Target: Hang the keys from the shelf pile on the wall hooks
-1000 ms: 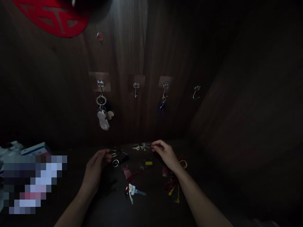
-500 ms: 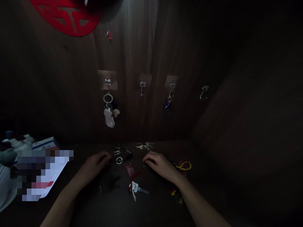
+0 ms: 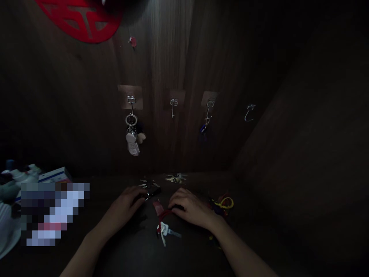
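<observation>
My left hand [image 3: 127,204] reaches in low over the dark surface, its thumb and forefinger apart on either side of a metal key ring [image 3: 147,196] with a black fob [image 3: 155,191]. Whether the fingers touch the ring is hard to see in the dim light. Palm down, my right hand [image 3: 187,206] is curved with a gap between thumb and fingers, beside a red pouch [image 3: 158,207] and a red cord [image 3: 165,212]. Keys with a white head [image 3: 164,229] lie at the cord's near end. Behind the hands are more loose keys [image 3: 148,184] and another key bunch [image 3: 176,178].
Hooks line the wooden back wall: one holds keys with a pale tag [image 3: 133,144], another a blue key fob [image 3: 203,128]; a middle hook [image 3: 173,107] and a right hook [image 3: 249,112] are bare. A yellow cord [image 3: 226,202] lies right; bottles [image 3: 24,177] and a box [image 3: 54,175] stand left.
My left hand has moved right, up to the key ring. My right hand has shifted slightly left and nearer to me, toward the red cord.
</observation>
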Demonstrator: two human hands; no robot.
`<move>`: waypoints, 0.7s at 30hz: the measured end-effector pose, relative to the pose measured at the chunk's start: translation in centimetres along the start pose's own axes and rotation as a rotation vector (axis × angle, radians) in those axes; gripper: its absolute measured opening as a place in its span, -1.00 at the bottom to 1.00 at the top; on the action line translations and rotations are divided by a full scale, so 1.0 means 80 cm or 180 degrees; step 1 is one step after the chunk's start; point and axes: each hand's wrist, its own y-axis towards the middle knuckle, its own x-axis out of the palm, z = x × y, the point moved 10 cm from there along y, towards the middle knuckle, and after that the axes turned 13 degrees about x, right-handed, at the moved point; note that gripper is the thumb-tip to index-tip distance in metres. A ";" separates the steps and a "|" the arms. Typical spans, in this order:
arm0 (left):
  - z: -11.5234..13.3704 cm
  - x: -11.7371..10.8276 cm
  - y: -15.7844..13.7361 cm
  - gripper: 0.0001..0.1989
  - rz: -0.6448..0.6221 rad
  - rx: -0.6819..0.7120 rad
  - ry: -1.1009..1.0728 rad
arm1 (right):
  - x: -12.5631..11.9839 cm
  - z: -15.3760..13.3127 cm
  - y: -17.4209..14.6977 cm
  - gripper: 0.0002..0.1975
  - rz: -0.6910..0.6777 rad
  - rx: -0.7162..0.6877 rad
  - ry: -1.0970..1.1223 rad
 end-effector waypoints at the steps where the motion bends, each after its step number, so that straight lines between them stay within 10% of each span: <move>1: 0.003 0.005 0.001 -0.70 -0.0008 0.0085 0.0098 | 0.001 0.000 0.000 -0.86 -0.0006 -0.0003 -0.0008; 21: 0.002 0.012 -0.003 -0.88 -0.0499 -0.0485 0.0589 | -0.015 0.050 0.002 -0.85 0.0067 0.0532 -0.0519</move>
